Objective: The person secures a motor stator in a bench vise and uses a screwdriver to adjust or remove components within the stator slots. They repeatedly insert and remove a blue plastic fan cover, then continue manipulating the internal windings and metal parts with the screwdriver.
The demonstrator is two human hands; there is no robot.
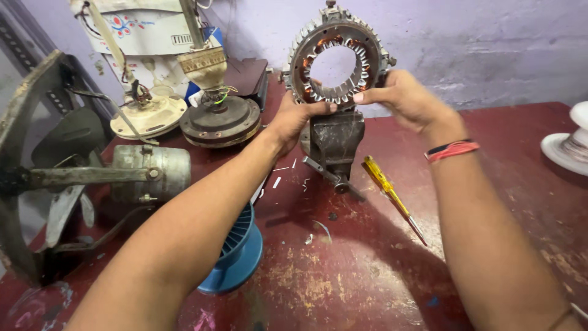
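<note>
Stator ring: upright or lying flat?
Upright: the stator ring stands on edge in the vise, its bore facing the camera.

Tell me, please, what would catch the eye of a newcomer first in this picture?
First comes the round metal motor stator with copper windings, standing upright in a grey bench vise at the top centre, with the left hand and right hand gripping its lower rim. Next, the yellow-handled screwdriver lies on the worn dark red table to the right of the vise. A blue plastic spool sits under the left forearm.
</note>
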